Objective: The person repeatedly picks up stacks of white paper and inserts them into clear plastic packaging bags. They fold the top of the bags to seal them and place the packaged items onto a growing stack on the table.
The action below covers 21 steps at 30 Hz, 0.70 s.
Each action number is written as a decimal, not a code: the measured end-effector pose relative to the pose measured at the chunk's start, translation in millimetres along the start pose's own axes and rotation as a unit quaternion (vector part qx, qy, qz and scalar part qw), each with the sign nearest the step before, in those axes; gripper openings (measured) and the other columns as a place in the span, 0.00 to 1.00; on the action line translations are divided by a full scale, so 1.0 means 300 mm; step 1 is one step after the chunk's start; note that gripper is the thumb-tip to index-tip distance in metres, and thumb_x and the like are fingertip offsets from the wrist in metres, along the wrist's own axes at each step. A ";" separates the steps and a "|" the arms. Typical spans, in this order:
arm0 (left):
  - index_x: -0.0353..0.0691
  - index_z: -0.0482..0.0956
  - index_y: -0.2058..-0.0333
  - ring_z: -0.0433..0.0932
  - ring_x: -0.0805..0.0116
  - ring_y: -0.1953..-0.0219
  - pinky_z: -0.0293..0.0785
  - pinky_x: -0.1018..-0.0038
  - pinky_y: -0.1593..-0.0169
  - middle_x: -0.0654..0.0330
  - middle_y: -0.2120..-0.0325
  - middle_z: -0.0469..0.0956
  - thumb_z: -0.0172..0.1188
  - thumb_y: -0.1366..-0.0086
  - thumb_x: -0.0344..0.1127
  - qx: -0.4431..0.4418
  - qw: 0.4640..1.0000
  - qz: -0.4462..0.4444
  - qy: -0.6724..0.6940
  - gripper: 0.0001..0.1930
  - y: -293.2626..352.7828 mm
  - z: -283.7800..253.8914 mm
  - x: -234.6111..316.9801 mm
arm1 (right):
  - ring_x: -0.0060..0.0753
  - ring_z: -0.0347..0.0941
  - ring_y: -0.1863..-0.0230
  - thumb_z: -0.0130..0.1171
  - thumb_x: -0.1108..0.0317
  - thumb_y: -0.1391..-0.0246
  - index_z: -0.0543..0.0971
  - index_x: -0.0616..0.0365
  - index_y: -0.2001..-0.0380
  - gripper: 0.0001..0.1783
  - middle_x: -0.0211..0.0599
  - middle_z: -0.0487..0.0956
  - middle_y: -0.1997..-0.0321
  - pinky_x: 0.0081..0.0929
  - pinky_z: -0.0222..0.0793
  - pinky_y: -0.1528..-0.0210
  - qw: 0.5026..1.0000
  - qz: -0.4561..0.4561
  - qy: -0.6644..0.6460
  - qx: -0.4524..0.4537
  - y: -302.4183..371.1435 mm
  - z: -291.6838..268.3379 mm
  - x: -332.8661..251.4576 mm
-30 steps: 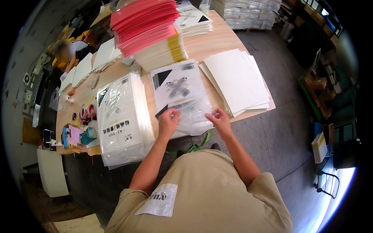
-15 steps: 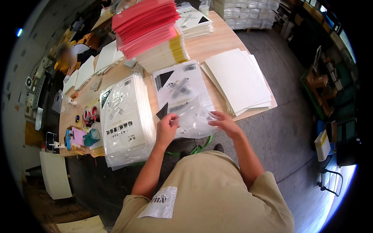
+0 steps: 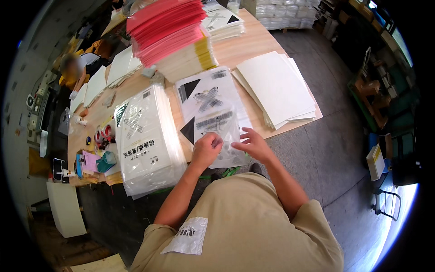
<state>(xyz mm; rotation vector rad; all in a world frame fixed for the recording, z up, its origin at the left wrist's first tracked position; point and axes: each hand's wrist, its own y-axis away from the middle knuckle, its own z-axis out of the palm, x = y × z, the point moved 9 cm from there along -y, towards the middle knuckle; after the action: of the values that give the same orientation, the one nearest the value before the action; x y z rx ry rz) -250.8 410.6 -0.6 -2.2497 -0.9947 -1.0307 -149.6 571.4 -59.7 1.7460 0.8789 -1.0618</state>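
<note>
In front of me lies a clear plastic bag with black corner triangles and crossed pencils printed on it. My left hand is closed at its near end, fingers bunched on the plastic. My right hand hovers at the bag's near right corner, fingers apart and thumb stretched toward the plastic. Whether that thumb touches the film I cannot tell. To the left rests a thick stack of packed drawing paper in printed plastic. At the right, loose white sheets lie in a slightly fanned pile.
Behind the bag rises a tall stack of red and pink sheets. Tape rolls and a teal item crowd the table's left side. Another person sits at the far left. A pallet of wrapped bundles stands beyond the table.
The bag's puffed near end has flattened and now lies lower. My left hand has shifted right and slightly down, and my right hand has come off the film with its fingers spread.
</note>
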 end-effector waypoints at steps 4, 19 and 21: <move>0.36 0.77 0.70 0.78 0.60 0.75 0.74 0.68 0.68 0.55 0.75 0.78 0.66 0.47 0.28 -0.007 1.000 0.001 0.008 0.07 -0.002 0.011 -0.010 | 0.47 0.81 0.60 0.71 0.49 0.59 0.75 0.61 0.47 0.39 0.51 0.82 0.58 0.37 0.75 0.57 0.994 -0.009 0.099 0.038 0.008 0.025 0.054; 0.34 0.74 0.65 0.82 0.67 0.79 0.78 0.73 0.72 0.57 0.82 0.78 0.55 0.46 0.24 -0.059 0.988 -0.144 0.015 0.08 -0.165 -0.163 -0.325 | 0.60 0.74 0.57 0.54 0.76 0.59 0.76 0.62 0.68 0.10 0.53 0.79 0.65 0.50 0.72 0.55 0.944 -0.110 0.235 0.204 -0.158 -0.300 -0.144; 0.32 0.78 0.60 0.79 0.73 0.77 0.76 0.75 0.72 0.57 0.77 0.78 0.54 0.45 0.21 -0.039 0.998 -0.037 0.025 0.13 -0.433 -0.304 -0.266 | 0.59 0.76 0.65 0.52 0.77 0.59 0.80 0.61 0.73 0.09 0.55 0.79 0.71 0.48 0.73 0.61 0.897 -0.242 0.241 0.280 -0.216 -0.410 -0.405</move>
<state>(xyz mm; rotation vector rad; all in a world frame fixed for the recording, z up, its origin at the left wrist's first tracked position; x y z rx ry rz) -428.1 398.5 6.7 -2.2514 -1.0408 -1.1706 -217.3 693.9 60.7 2.4107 1.4813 -1.3113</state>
